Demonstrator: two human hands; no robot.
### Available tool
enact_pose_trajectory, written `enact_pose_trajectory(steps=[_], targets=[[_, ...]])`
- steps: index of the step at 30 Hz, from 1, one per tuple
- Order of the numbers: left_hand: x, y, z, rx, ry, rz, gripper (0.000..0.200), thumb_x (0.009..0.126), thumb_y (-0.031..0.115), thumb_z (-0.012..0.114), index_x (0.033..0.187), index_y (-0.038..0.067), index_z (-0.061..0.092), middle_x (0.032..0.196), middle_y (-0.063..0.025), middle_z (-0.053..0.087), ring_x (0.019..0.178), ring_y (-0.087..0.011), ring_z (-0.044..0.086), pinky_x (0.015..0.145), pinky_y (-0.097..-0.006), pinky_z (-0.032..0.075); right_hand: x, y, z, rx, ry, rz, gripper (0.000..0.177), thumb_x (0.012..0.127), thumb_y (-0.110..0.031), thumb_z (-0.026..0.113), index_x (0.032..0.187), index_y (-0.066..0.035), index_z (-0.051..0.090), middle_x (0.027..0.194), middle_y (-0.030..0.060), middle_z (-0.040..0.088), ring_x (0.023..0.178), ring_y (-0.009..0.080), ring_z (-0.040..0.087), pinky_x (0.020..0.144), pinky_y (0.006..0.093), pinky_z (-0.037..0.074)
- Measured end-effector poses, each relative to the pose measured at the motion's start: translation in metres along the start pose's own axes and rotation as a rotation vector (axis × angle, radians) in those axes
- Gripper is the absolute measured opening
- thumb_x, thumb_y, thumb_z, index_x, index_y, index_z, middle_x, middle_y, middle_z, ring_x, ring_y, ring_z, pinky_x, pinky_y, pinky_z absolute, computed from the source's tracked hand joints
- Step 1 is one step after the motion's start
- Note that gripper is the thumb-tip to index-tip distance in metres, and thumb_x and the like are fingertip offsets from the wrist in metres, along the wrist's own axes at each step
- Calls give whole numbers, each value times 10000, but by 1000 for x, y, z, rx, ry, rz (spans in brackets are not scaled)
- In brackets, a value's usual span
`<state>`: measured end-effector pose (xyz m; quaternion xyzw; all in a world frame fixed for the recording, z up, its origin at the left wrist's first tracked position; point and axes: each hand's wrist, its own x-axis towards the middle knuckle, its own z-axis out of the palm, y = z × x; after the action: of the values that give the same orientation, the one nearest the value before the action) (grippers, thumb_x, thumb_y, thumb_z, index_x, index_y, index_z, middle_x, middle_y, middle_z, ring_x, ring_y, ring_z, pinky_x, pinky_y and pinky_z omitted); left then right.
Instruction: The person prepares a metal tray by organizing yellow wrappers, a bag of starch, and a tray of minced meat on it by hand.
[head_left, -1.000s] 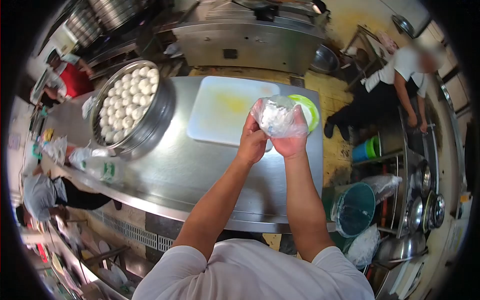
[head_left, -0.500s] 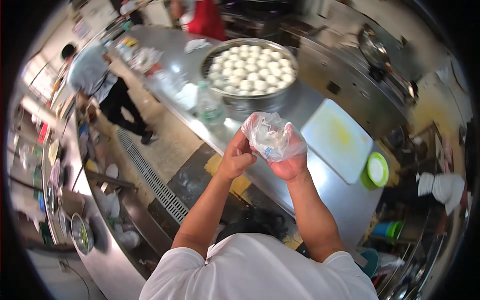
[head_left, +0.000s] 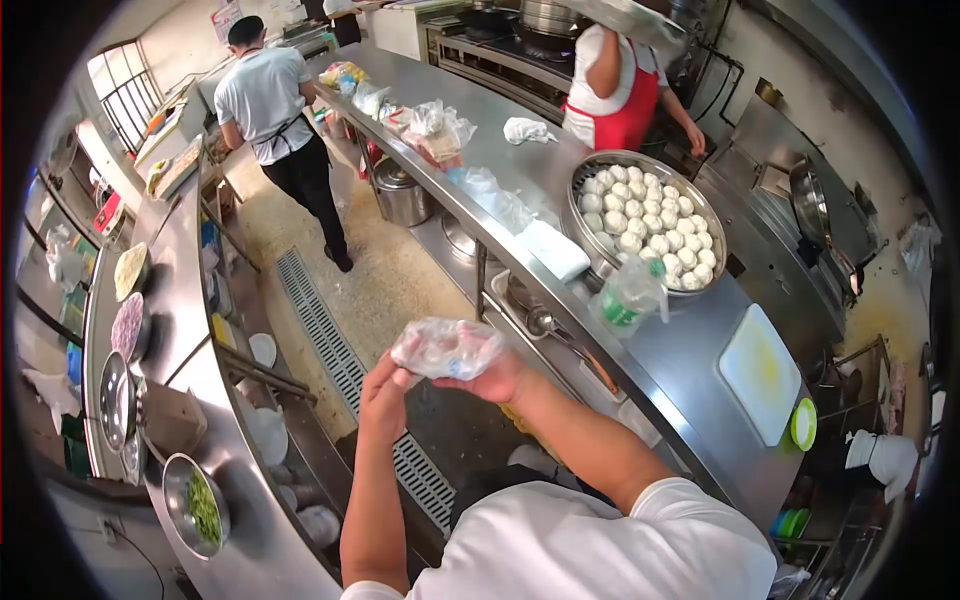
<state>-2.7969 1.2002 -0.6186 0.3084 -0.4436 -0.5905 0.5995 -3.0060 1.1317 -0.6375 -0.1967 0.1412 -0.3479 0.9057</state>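
A clear plastic bag [head_left: 447,347] with pale, whitish contents hangs in front of me over the aisle floor. My right hand [head_left: 494,380] cups it from below and behind, fingers closed on the plastic. My left hand [head_left: 382,398] grips the bag's left end from underneath. To the right, a round steel steamer tray [head_left: 590,172] full of white buns [head_left: 648,225] rests on the long steel counter [head_left: 690,350], with a plastic bottle [head_left: 628,293] and a white cutting board [head_left: 762,372] near it.
A floor drain grate [head_left: 330,350] runs along the aisle. A second steel counter [head_left: 150,330] with bowls and plates lines the left. One person in a grey shirt [head_left: 268,95] stands in the aisle; another in a red apron [head_left: 625,85] works beyond the steamer.
My view has swung left, away from the counter toward the aisle. The bag and both hands came down and left, off the counter, and now sit over the floor.
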Motion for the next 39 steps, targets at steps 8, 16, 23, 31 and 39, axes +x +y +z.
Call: enact_pose_trajectory(steps=[8, 16, 23, 31, 39], targets=[[119, 26, -123, -137, 373, -59, 352, 1052, 295, 590, 1185, -6, 717, 1170, -82, 731, 1013, -165, 667, 836, -320, 516, 208, -11, -20, -13, 20, 165, 471, 975, -470, 654, 1318, -148, 626, 1268, 74, 697, 1154, 291, 677, 916, 495, 574], [253, 121, -250, -156, 655, 97, 225, 1044, 202, 605, 1131, 8, 680, 1138, -84, 728, 1032, -163, 677, 899, -346, 537, 470, -67, 49, -141, -226, 335, 435, 966, -418, 662, 1284, -122, 633, 1212, 69, 698, 1105, 252, 677, 909, 456, 565], [323, 136, -371, -161, 805, 157, 107, 1029, 163, 633, 1030, 57, 645, 1069, -56, 717, 950, -128, 662, 844, -317, 532, 656, -63, 67, -243, -380, 495, 392, 958, -312, 680, 1270, -75, 658, 1243, 79, 706, 1134, 229, 683, 1016, 389, 528], [441, 166, -552, -354, 834, 159, 105, 1041, 136, 588, 1068, 42, 627, 1123, -80, 699, 994, -186, 682, 880, -350, 575, 862, -69, 79, -437, -317, 529, 452, 986, -324, 644, 1365, -82, 598, 1323, 52, 667, 1207, 203, 637, 1034, 390, 507], [613, 184, -697, -542, 584, 14, 115, 1064, 146, 535, 1133, 65, 577, 1148, -72, 675, 1040, -212, 679, 953, -399, 572, 1036, -134, 14, -536, -95, 456, 404, 1018, -234, 601, 1395, -90, 590, 1329, 44, 658, 1149, 179, 635, 936, 358, 511]])
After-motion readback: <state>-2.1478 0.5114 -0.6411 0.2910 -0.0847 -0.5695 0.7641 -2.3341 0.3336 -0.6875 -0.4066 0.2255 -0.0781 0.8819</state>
